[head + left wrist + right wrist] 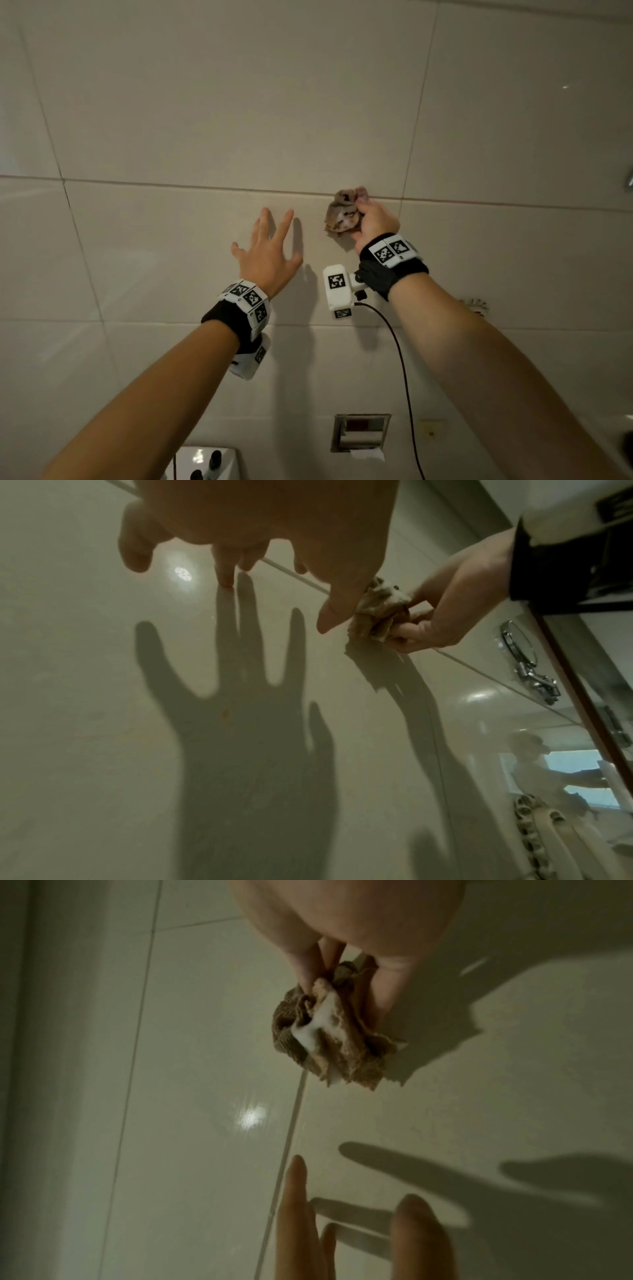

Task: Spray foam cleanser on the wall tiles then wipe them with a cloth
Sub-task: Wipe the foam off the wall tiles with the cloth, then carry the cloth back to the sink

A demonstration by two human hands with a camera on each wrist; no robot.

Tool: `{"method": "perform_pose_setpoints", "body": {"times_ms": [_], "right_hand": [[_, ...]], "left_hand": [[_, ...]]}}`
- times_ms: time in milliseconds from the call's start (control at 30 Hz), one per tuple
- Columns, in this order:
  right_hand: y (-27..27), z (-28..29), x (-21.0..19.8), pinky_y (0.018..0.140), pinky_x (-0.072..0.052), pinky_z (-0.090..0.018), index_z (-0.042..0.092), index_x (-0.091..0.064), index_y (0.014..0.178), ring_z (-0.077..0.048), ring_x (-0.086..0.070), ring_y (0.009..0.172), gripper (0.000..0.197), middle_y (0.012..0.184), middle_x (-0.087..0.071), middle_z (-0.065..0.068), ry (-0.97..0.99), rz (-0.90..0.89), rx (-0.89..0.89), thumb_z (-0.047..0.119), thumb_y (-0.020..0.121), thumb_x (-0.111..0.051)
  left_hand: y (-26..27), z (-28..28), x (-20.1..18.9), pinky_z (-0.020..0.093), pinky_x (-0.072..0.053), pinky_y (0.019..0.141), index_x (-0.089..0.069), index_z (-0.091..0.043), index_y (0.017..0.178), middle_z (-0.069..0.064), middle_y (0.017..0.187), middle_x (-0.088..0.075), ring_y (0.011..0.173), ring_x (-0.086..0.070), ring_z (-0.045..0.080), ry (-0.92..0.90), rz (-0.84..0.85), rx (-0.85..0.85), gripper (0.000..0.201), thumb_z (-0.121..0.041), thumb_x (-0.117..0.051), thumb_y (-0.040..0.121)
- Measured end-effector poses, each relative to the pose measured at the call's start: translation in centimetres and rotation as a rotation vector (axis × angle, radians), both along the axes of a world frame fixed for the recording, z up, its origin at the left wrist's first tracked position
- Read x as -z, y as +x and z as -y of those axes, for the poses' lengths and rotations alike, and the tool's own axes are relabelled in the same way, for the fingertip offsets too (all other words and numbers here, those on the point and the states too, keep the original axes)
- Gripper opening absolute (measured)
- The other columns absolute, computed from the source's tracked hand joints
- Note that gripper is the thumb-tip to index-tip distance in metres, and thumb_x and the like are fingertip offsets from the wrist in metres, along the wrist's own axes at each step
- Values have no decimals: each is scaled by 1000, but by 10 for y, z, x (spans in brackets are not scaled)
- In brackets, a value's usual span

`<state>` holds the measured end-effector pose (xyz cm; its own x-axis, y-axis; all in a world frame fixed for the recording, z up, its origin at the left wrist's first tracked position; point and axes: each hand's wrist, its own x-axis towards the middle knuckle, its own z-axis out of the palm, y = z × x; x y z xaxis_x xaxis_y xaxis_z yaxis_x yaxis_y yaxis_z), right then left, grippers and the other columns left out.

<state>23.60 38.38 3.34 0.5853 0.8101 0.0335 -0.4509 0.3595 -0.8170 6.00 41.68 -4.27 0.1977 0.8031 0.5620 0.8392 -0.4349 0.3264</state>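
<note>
- A person's right hand (376,219) bunches a brown cloth (343,213) against glossy beige wall tiles (212,102), fingers and thumb clamped round the wad, which sits right at a horizontal grout line (191,185).
- The cloth is coarse and waffle-textured, crumpled into a ragged ball with frayed-looking edges; in the right wrist view a streak of white foam (316,1027) lies in its folds.
- The left hand (267,251) is raised just beside the cloth, empty, its fingers straight and spread apart; in the left wrist view one fingertip (226,581) meets its own shadow on the tile, though whether it truly touches cannot be told.
- The tiles are large, smooth rectangles, shiny enough to carry a round light reflection (251,1115) and sharp shadows of both hands.
- Both wrists wear black bands (222,317) with white blocks printed with black-and-white square markers; a white camera housing (337,286) hangs off the right wrist with a thin black cable (400,359) trailing down.
- Low on the wall sits a recessed metal paper holder (359,433); a white fixture with dark knobs (205,462) shows at the bottom edge.
- In the left wrist view a chrome fitting (527,656) is mounted on the wall to the right.
</note>
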Motion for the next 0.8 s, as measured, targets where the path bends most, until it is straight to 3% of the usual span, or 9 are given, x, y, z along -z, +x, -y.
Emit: {"method": "perform_pose_setpoints", "body": {"times_ms": [100, 200, 267, 333, 433, 567, 700, 800], "right_hand": [[3, 3, 10, 52, -58, -32, 3, -73, 100, -22, -74, 61, 12, 69, -75, -7, 28, 33, 43, 1, 89, -69], [12, 8, 28, 76, -62, -45, 8, -75, 103, -29, -74, 84, 17, 89, -76, -12, 16, 135, 179, 6, 86, -73], [21, 17, 43, 84, -60, -51, 15, -75, 96, -30, -74, 89, 13, 93, -76, -13, -5, 212, 275, 10, 85, -75], [30, 28, 61, 86, -60, -50, 21, -74, 88, -29, -74, 89, 12, 92, -76, -11, -14, 261, 335, 10, 84, -77], [43, 53, 92, 87, -60, -42, 21, -75, 90, -22, -73, 89, 8, 90, -76, -3, -54, 368, 448, 19, 83, -78], [64, 100, 132, 74, -52, -21, 15, -77, 96, -6, -65, 82, 15, 85, -72, 9, -172, 562, 639, 25, 86, -74], [96, 151, 177, 88, -56, -31, 9, -77, 104, -14, -68, 95, 21, 100, -75, -1, -305, 654, 807, 22, 87, -75], [120, 193, 207, 88, -58, -37, 12, -76, 105, -14, -68, 95, 21, 100, -74, 0, -404, 637, 861, 25, 88, -74]], "left_hand": [[-3, 3, -4, 65, -26, 109, -9, -43, 155, 3, 163, -21, 145, -29, 26, 26, 60, 51, 78, -50, -52, 91], [5, 5, -1, 59, -33, 108, -19, -42, 153, 2, 156, -37, 140, -35, 28, -11, 163, 176, 75, -52, -56, 89], [13, 5, 4, 57, -36, 108, -28, -42, 150, 0, 153, -43, 139, -36, 27, -46, 247, 278, 71, -56, -58, 87], [25, 7, 12, 53, -36, 110, -36, -42, 147, 0, 151, -45, 139, -36, 25, -92, 315, 362, 70, -60, -58, 82], [49, 13, 27, 50, -35, 112, -43, -44, 142, 0, 148, -49, 137, -39, 22, -154, 371, 478, 71, -67, -55, 75], [87, 26, 52, 46, -35, 112, -46, -42, 141, -2, 145, -49, 135, -40, 21, -218, 376, 601, 64, -58, -62, 81], [127, 51, 78, 35, -31, 106, -49, -31, 142, -4, 141, -53, 132, -43, 23, -216, 329, 697, 64, -52, -66, 84], [158, 78, 94, 33, -29, 107, -48, -34, 142, -4, 145, -49, 134, -40, 22, -269, 302, 758, 63, -53, -66, 84]]}}
